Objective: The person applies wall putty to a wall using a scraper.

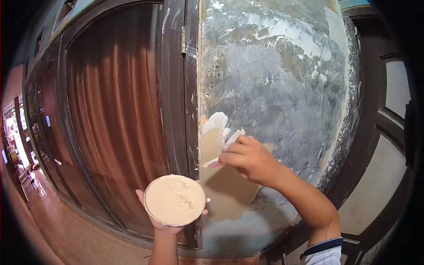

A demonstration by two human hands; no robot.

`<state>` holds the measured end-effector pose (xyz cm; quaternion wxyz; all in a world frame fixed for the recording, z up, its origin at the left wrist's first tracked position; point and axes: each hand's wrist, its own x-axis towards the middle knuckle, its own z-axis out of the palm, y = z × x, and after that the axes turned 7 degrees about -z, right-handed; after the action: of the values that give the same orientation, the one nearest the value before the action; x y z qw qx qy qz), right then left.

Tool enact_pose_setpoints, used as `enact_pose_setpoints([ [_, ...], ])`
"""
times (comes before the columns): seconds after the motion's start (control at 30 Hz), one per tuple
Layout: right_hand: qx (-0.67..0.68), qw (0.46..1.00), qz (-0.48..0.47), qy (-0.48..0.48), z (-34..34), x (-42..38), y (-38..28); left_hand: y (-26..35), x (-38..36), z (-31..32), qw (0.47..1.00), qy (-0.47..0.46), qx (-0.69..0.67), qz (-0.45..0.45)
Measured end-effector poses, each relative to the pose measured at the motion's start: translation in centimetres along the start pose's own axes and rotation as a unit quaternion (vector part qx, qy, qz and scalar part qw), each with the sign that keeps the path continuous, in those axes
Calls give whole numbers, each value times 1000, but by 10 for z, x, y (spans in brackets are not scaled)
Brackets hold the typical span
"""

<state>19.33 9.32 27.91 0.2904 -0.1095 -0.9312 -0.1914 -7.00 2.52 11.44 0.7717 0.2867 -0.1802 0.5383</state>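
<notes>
My left hand (161,225) holds a round tub (146,207) from below, its fingers and thumb showing at the sides. Smooth beige filler (165,198) fills the tub close to the rim, with a few ridged marks on its surface. My right hand (249,161) is closed around a thin flat scraper (213,164), pinkish in part and mostly hidden by the fingers. The scraper is right at the wall (282,110), over a patch of wet beige filler (227,194). Whitish filler (216,121) lies along the upper edge of this patch.
A dark wooden door frame (174,110) with a hinge (183,40) borders the wall on the left. Beside it, a brown curtain (117,115) hangs behind glass. Another dark panelled door (371,110) stands at the right. Tiled floor (84,225) shows at lower left.
</notes>
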Motion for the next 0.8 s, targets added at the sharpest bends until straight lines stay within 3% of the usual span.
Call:
enact_pose_setpoints([
  [0.1,-46,996,-76,20,1,-10,-15,-1,3,2,1000,20,7,18],
  [0.17,-36,994,-97,43,-4,-15,-20,5,6,-3,993,52,108,-19],
  [0.3,-3,993,-111,39,-9,-22,-29,-2,9,3,998,54,-19,17],
  [0.47,21,995,-98,4,-16,-26,-43,-8,15,7,992,91,85,31],
  [0.57,27,994,-101,5,-15,-29,-44,-12,18,6,983,157,36,88],
  [0.6,27,995,-97,1,-14,-30,-45,-14,19,6,986,128,72,77],
  [0.8,57,995,-87,1,-12,-37,-45,-24,24,10,979,156,101,83],
])
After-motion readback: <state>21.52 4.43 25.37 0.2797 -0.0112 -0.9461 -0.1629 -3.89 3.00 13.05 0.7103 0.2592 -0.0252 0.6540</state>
